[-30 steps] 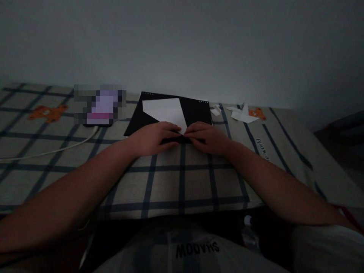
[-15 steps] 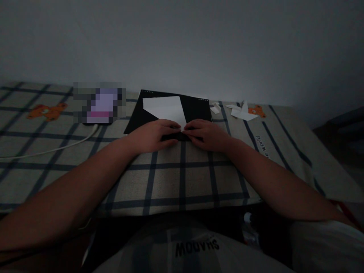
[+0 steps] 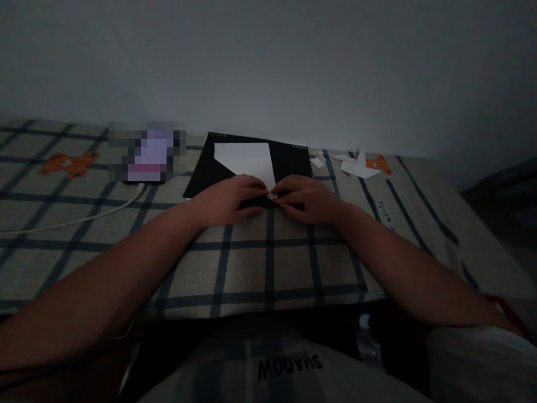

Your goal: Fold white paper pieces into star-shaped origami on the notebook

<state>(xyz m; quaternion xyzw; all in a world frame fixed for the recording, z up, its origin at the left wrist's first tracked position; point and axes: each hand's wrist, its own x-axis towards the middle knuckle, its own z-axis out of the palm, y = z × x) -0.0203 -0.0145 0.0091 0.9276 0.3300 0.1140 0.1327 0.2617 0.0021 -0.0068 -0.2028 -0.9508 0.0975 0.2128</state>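
Both hands, left hand (image 3: 226, 200) and right hand (image 3: 308, 198), are pressing closed fingers on the white folded paper sheet's (image 3: 247, 159) 6 o'clock tip, lying on a black rectangular board (image 3: 289, 159). Folding is looking partly done; 2 folded white paper pieces (image 3: 354, 167) are lying at 2 o'clock.

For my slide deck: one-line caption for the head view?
Both hands, left hand and right hand, press a folded white paper sheet on a black board.

The shirt (image 3: 289, 366) reads "SHADOW" (upside down); the checked cloth (image 3: 268, 263) reads "world".
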